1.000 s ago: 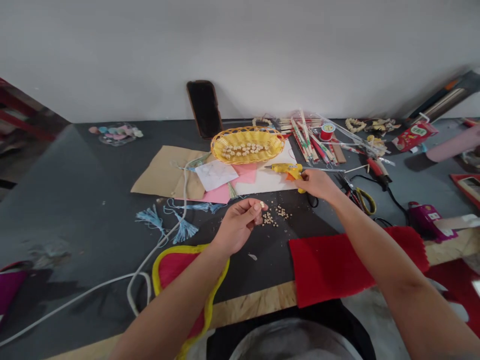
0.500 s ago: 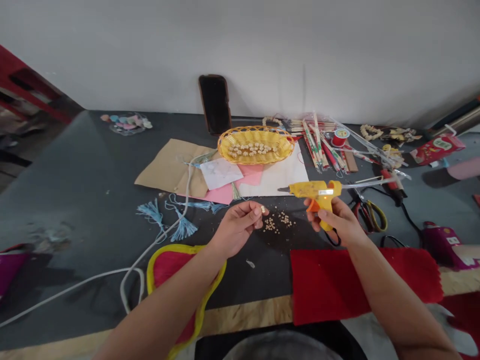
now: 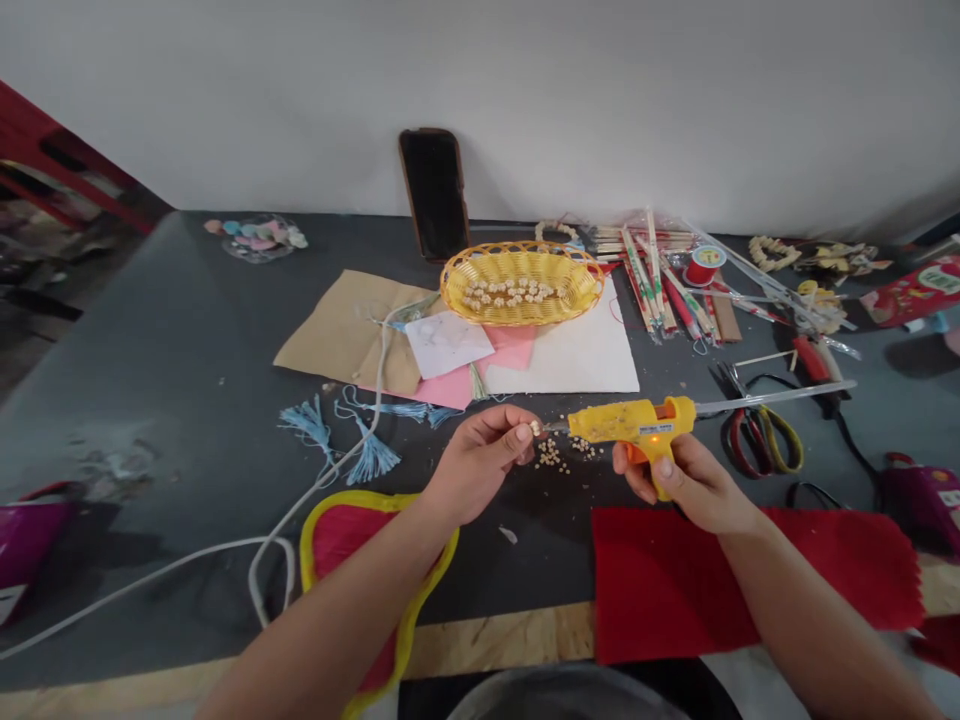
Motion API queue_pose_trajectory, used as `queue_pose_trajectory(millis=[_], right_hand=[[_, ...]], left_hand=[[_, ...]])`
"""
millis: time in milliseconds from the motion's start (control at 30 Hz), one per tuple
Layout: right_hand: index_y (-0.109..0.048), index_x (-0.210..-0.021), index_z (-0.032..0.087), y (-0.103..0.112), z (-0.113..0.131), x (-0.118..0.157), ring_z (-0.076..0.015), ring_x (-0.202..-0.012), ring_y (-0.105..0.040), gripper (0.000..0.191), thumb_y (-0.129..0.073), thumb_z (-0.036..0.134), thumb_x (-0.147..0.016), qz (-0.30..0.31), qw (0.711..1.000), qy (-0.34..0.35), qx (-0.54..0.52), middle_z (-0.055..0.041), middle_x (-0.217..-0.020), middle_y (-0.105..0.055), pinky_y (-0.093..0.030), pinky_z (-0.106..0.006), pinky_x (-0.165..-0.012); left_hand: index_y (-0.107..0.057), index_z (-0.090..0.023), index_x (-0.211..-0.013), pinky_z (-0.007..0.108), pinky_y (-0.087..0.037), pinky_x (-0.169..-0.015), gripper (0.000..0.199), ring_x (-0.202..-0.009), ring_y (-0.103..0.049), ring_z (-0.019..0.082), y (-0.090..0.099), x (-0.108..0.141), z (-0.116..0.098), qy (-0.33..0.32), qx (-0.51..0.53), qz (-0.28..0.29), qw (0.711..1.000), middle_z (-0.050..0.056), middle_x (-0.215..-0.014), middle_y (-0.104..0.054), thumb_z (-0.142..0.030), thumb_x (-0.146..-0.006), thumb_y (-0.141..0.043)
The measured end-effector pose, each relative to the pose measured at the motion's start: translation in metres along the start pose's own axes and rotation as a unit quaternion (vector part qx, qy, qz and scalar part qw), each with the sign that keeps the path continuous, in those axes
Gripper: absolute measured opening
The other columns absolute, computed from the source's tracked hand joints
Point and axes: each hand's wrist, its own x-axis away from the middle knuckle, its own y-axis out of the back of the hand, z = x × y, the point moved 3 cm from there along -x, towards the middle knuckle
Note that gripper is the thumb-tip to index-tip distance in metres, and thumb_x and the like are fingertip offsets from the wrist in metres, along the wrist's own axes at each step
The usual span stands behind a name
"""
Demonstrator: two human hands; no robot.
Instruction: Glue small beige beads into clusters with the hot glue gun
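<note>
My left hand (image 3: 476, 465) pinches a small pale bead (image 3: 535, 428) between thumb and fingertips. My right hand (image 3: 686, 483) grips a yellow hot glue gun (image 3: 626, 423) with an orange trigger and a lit indicator. Its metal nozzle almost touches the bead, and I cannot tell whether they meet. A glue stick runs out of the gun's rear. Loose pale beads (image 3: 551, 453) lie scattered on the dark mat just below the nozzle, between my hands.
A yellow woven basket (image 3: 521, 283) holds pale beads beyond the papers. Blue tassels, a white cord, red felt (image 3: 742, 580), scissors (image 3: 761, 440), chopsticks and a phone (image 3: 433, 195) leaning on the wall surround my hands.
My right hand has brought the glue gun leftward and level, with its nozzle now at the bead. My left hand stays nearly still. The view has tilted slightly.
</note>
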Motion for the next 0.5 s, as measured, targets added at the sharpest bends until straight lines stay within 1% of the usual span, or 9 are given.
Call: queue_pose_trajectory(millis=[100, 267, 500], right_hand=[[-0.058, -0.103, 0.017, -0.0004, -0.002, 0.001, -0.0107, -0.057, -0.042, 0.037, -0.044, 0.051, -0.096, 0.004, 1.0, -0.004, 0.009, -0.0011, -0.071, -0.05, -0.031, -0.026, -0.052], [-0.057, -0.1, 0.018, 0.0002, -0.0048, 0.0018, -0.0112, -0.058, -0.042, 0.033, -0.043, 0.048, -0.097, 0.005, 1.0, -0.005, 0.016, -0.0013, -0.072, -0.05, -0.032, -0.027, -0.053], [-0.057, -0.097, 0.018, -0.002, 0.0, -0.0013, -0.011, -0.056, -0.04, 0.034, -0.043, 0.049, -0.097, 0.011, 1.0, -0.001, 0.03, -0.0005, -0.069, -0.048, -0.032, -0.027, -0.052]], left_hand=[[-0.071, -0.015, -0.076, 0.022, -0.036, -0.056, 0.021, -0.057, -0.05, 0.007, 0.0008, -0.0001, 0.0004, 0.001, -0.002, -0.005, 1.0, 0.0, -0.069, -0.062, -0.033, -0.07, -0.081], [-0.07, -0.015, -0.075, 0.022, -0.037, -0.056, 0.021, -0.057, -0.048, 0.008, 0.0005, 0.0006, 0.0006, -0.002, -0.002, 0.003, 1.0, -0.001, -0.066, -0.06, -0.032, -0.071, -0.08], [-0.07, -0.014, -0.074, 0.022, -0.037, -0.056, 0.022, -0.057, -0.048, 0.008, 0.0, 0.001, 0.0003, -0.003, -0.011, 0.002, 1.0, -0.001, -0.064, -0.059, -0.034, -0.071, -0.08]])
